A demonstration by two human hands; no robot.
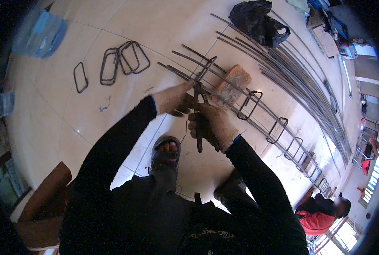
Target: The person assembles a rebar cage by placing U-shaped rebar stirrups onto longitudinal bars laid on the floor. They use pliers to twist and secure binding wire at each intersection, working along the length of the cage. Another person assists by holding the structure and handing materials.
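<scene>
My gloved right hand (217, 123) is closed round the handles of a pair of pincers (199, 142). Their jaws meet the bars of a long rebar cage (261, 111), beside a bent rectangular stirrup (206, 70) near its close end. My gloved left hand (172, 100) is curled in against the pincers' head and the bar; what its fingers grip is hidden. A thin wire (186, 131) hangs below the hands. The cage rests on a rough brick (232, 83), with more stirrups (278, 129) spaced along it toward the right.
Several loose stirrups (109, 67) lie on the tiled floor at left. A bundle of long steel bars (302, 80) runs along the right, with a black plastic bag (253, 21) at its top. Another person (319, 214) is at the cage's far end. A wooden piece (47, 191) stands lower left.
</scene>
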